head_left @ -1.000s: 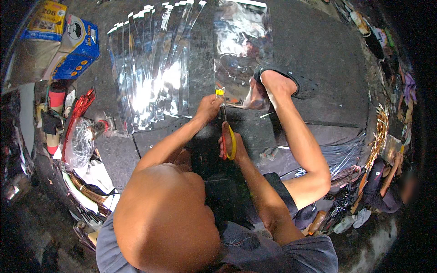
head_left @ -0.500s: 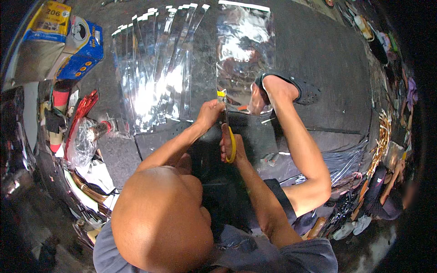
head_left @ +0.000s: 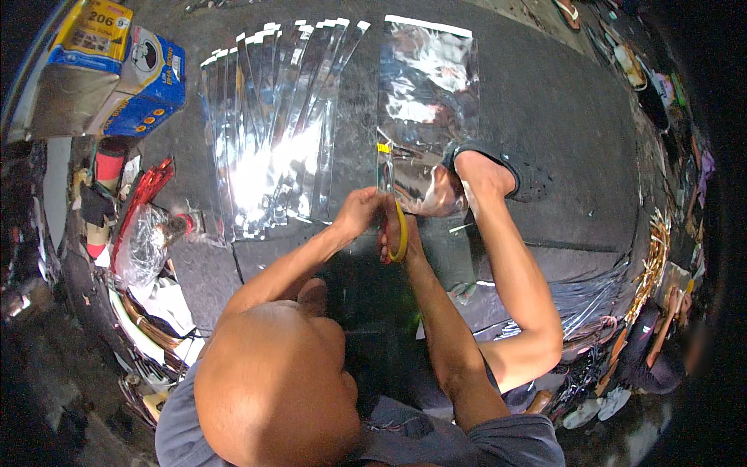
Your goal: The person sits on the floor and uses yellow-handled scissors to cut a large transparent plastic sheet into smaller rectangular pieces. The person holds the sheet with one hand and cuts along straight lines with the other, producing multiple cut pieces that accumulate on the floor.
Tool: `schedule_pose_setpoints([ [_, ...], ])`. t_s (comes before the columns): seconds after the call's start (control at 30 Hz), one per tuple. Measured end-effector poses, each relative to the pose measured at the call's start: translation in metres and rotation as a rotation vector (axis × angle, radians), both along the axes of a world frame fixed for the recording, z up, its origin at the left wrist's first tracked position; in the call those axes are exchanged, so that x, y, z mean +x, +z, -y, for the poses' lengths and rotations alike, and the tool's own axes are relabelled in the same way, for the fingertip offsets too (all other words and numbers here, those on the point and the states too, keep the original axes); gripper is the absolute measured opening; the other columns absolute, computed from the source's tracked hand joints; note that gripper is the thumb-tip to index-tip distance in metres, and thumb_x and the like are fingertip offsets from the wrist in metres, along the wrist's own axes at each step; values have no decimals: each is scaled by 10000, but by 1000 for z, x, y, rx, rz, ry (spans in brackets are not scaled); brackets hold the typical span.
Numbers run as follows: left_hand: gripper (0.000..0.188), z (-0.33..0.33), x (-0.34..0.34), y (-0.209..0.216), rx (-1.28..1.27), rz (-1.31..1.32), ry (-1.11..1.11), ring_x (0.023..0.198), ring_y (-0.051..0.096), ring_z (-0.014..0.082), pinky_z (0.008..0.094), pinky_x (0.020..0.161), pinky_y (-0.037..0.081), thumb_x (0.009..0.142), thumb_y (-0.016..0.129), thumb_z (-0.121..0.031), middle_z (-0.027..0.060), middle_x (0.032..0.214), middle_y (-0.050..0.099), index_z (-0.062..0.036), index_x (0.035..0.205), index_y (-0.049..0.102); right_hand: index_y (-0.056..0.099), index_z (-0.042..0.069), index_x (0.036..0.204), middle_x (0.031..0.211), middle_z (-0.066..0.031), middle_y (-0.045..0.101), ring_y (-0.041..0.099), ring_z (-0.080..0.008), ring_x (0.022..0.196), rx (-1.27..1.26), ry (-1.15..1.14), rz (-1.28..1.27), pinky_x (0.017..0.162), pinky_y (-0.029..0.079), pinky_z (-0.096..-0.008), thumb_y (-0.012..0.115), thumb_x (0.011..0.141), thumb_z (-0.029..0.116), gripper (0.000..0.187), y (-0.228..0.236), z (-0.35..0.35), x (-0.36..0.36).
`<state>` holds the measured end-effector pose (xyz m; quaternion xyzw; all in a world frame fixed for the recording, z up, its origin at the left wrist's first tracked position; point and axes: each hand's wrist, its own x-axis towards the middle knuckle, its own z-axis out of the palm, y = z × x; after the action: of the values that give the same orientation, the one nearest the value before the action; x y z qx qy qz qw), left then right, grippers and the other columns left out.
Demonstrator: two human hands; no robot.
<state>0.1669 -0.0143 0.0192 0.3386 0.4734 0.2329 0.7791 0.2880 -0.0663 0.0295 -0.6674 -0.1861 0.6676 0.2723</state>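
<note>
My right hand [head_left: 392,233] grips yellow-handled scissors [head_left: 402,232], their blades pointing away from me along the left edge of a shiny, see-through plastic sheet [head_left: 429,89]. Something small and yellow [head_left: 384,148] shows near the blade tips. Just left of the scissors, my left hand [head_left: 359,213] has its fingers pinched together at the sheet's near left edge; what lies between them is too small to make out. A foot in a dark clog [head_left: 490,159] rests on the sheet's near right part. To the left lie several long shiny strips [head_left: 272,117] with white ends, fanned out.
Blue-and-yellow boxes [head_left: 144,86] stand at the far left. Below them are red foil strands [head_left: 148,191] and a crumpled clear bag [head_left: 144,245]. Silvery strands [head_left: 587,292] and gold strands [head_left: 652,257] lie on the right. A dark mat [head_left: 560,101] covers the ground.
My right hand and the scissors have moved forward along the sheet's left edge, closer beside my left hand. The whole view has shifted slightly.
</note>
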Motion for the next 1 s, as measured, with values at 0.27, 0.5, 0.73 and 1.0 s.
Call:
schedule_pose_setpoints([
  [0.27, 276, -12, 0, 37, 250, -351, -191, 714, 533, 101, 283, 635, 438, 948, 459, -227, 29, 809, 614, 2, 964, 613, 550, -1, 761, 486, -69, 465, 490, -179, 407, 153, 159, 259, 386, 361, -320, 389, 876, 613, 645, -18, -54, 8],
  [0.5, 297, -9, 2, 60, 113, -283, -110, 580, 415, 67, 256, 507, 332, 943, 466, -266, -32, 636, 469, -19, 805, 557, 515, 8, 1067, 589, -141, 498, 496, -264, 511, 807, 330, 440, 519, 391, -384, 457, 921, 310, 341, -38, -102, 23],
  [0.73, 267, -11, -3, 72, 192, -253, -151, 572, 399, 68, 264, 490, 320, 922, 458, -286, -41, 629, 434, -45, 831, 529, 544, -13, 772, 554, -71, 417, 450, -170, 567, 266, 146, 248, 506, 338, -362, 348, 849, 683, 727, -27, -177, 30],
  [1.0, 306, -13, -12, 94, 133, -178, -228, 648, 346, 51, 225, 548, 319, 970, 441, -303, -66, 690, 390, -36, 836, 510, 564, 15, 1181, 686, -105, 552, 454, -180, 621, 370, 190, 457, 570, 370, -378, 327, 826, 719, 823, -30, -258, 37],
])
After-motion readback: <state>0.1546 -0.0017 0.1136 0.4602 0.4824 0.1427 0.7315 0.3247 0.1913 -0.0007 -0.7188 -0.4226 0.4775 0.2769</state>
